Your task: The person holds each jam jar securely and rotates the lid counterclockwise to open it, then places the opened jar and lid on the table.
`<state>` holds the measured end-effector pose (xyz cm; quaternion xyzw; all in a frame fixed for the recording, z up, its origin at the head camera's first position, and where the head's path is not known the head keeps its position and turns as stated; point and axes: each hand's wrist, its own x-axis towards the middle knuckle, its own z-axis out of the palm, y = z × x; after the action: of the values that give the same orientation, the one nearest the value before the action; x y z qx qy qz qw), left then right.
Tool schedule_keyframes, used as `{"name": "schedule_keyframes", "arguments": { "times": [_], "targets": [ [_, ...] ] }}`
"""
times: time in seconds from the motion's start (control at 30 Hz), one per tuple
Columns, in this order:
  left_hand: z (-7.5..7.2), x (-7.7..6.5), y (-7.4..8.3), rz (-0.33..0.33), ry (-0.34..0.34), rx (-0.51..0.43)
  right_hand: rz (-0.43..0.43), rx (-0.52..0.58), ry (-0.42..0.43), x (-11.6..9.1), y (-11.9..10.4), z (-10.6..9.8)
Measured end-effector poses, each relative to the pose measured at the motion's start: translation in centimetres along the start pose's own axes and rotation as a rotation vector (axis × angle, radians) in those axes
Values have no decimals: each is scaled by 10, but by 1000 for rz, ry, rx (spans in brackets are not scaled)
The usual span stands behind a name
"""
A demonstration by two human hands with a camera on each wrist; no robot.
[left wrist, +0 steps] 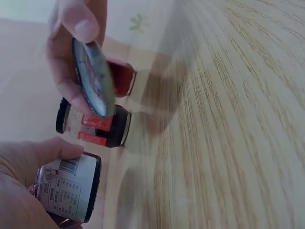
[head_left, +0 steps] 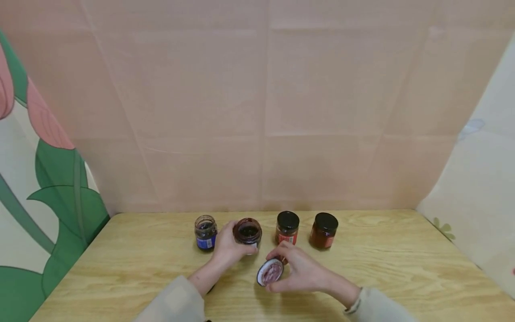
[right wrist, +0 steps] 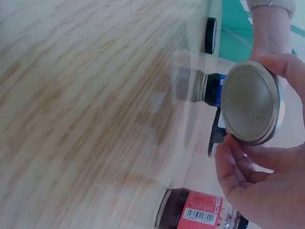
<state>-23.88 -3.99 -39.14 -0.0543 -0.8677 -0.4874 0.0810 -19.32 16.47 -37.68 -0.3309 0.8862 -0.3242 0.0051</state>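
My left hand (head_left: 226, 245) grips an open dark jar (head_left: 248, 231) round its side, its thumb across the front. The jar's white label with a barcode (left wrist: 70, 166) shows in the left wrist view. In my right hand (head_left: 301, 270) a round lid (head_left: 270, 272) is pinched at its edge between thumb and fingers, close to the jar's near right. Its pale inner face, smeared with dark red, shows in the head view; the right wrist view has its plain greyish outer face (right wrist: 251, 102).
An open jar with a blue label (head_left: 206, 235) stands left of my left hand. Two jars with black lids, one red-labelled (head_left: 287, 226) and one dark red (head_left: 324, 231), stand to the right. A black-edged lid (right wrist: 210, 36) lies on the wooden table (head_left: 382, 259), mostly behind my left wrist.
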Motion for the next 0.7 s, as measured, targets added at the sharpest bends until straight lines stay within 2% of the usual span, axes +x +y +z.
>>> {"name": "schedule_keyframes", "arguments": {
  "times": [0.13,0.33,0.53,0.7],
  "targets": [
    [0,1,0,-6,12,15,-8,-31,-9,1,-4,5],
    [0,4,2,-33,-20,19,25,-43,-11,5,-7,10],
    [0,9,-2,-58,-45,76,56,-65,-85,12,-11,11],
    [1,11,-4,-62,-49,94,35,-95,-108,15,-14,15]
  ]
}}
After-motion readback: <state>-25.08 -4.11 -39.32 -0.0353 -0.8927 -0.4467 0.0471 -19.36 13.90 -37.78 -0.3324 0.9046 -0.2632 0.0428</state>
